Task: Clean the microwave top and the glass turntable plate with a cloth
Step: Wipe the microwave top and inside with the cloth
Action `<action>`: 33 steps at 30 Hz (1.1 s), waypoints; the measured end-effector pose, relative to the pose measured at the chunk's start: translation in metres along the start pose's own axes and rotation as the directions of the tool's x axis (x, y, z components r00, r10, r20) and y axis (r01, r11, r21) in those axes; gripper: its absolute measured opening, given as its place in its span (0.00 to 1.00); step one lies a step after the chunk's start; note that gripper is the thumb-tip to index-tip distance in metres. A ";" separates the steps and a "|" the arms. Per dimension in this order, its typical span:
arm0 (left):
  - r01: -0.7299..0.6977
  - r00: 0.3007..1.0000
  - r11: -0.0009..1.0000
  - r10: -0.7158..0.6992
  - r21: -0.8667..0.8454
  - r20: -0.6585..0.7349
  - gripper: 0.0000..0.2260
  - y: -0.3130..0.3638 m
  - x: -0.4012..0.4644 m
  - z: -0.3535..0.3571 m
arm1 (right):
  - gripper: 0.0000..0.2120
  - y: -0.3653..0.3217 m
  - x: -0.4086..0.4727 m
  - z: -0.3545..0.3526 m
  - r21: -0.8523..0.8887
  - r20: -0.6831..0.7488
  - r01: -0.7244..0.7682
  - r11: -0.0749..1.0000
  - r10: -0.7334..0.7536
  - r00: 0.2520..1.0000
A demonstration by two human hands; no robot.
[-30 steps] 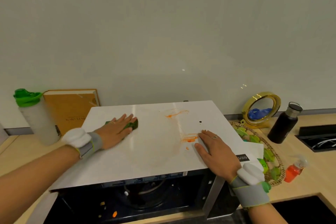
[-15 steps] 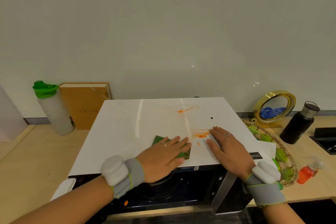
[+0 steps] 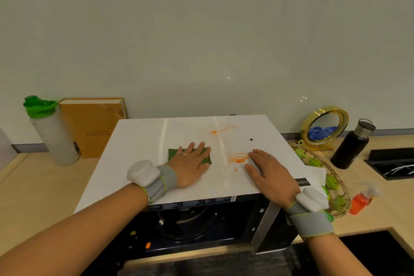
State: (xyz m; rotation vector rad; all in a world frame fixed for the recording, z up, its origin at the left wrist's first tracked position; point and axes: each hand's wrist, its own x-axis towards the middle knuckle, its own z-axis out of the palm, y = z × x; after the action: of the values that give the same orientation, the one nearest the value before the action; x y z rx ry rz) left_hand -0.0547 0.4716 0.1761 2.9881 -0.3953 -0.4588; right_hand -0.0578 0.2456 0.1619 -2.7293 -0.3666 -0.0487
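Two flat hands [image 3: 192, 163], folded green cloth [image 3: 173, 153]

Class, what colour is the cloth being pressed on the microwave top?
Green; the cloth under the left hand shows best in the head view.

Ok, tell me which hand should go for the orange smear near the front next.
Left. The left hand already presses the green cloth flat on the microwave top, just beside the front orange smear. The right hand lies bare beside it, apparently bracing.
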 end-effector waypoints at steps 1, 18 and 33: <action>-0.051 0.999 0.999 0.051 0.015 0.002 0.25 0.010 -0.009 0.005 | 0.25 -0.001 0.000 0.000 0.002 0.001 0.000 1.000 0.000 1.000; 0.171 0.954 0.904 -0.251 -0.393 -0.162 0.23 -0.049 -0.027 -0.015 | 0.25 -0.103 0.011 0.023 0.109 0.111 0.339 0.934 -0.351 0.930; 0.274 0.934 0.942 -0.308 -0.194 -0.180 0.24 -0.061 -0.027 0.015 | 0.24 -0.047 0.031 0.018 -0.076 0.265 0.308 0.948 -0.278 0.923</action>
State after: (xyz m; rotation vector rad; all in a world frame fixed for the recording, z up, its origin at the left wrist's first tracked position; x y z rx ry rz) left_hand -0.0699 0.5366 0.1622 2.8974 0.1048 -0.1835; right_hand -0.0408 0.3017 0.1652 -2.7752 -0.8709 0.2035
